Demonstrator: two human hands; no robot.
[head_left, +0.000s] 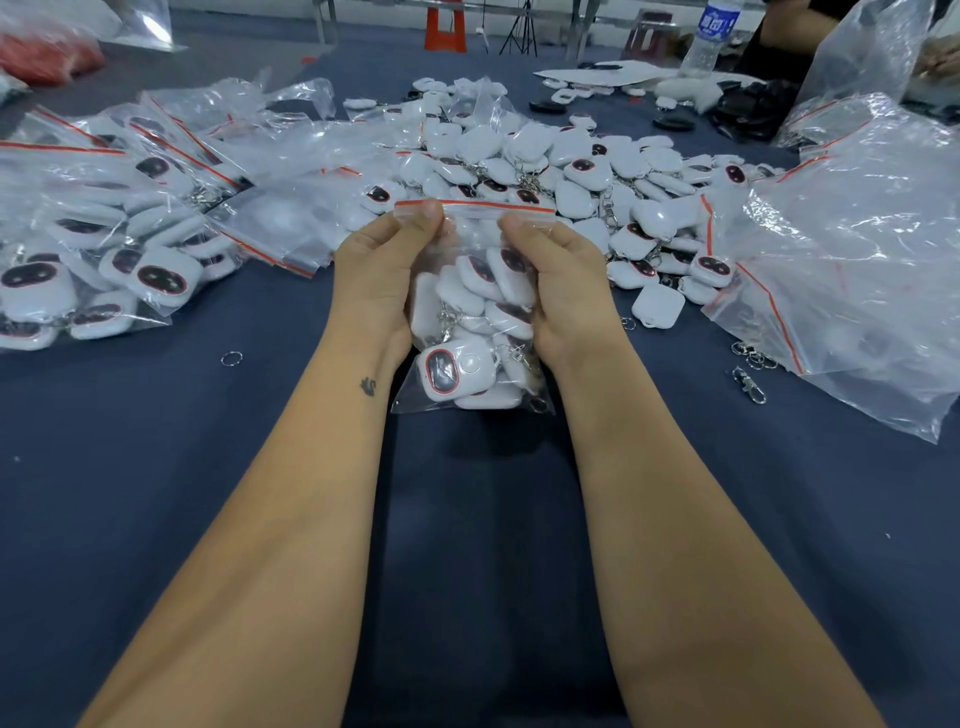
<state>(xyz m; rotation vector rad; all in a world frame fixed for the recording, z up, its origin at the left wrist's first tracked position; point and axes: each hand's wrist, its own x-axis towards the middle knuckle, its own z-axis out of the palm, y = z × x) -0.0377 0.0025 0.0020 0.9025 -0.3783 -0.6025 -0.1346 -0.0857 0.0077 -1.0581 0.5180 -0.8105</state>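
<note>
A clear zip bag (470, 384) with a red seal strip along its top stands upright in the middle of the blue table, filled with several white keychain gadgets (457, 366). My left hand (382, 270) pinches the bag near the left end of the seal strip. My right hand (553, 270) pinches it near the right end. Both palms press against the bag's sides. The bag's bottom rests on the table.
A big heap of loose white gadgets (550, 161) lies behind the bag. Filled zip bags (104, 249) pile up at the left, empty clear bags (857, 249) at the right. Loose rings (231, 358) and a clasp (748, 384) lie on the cloth. A water bottle (709, 36) stands far back.
</note>
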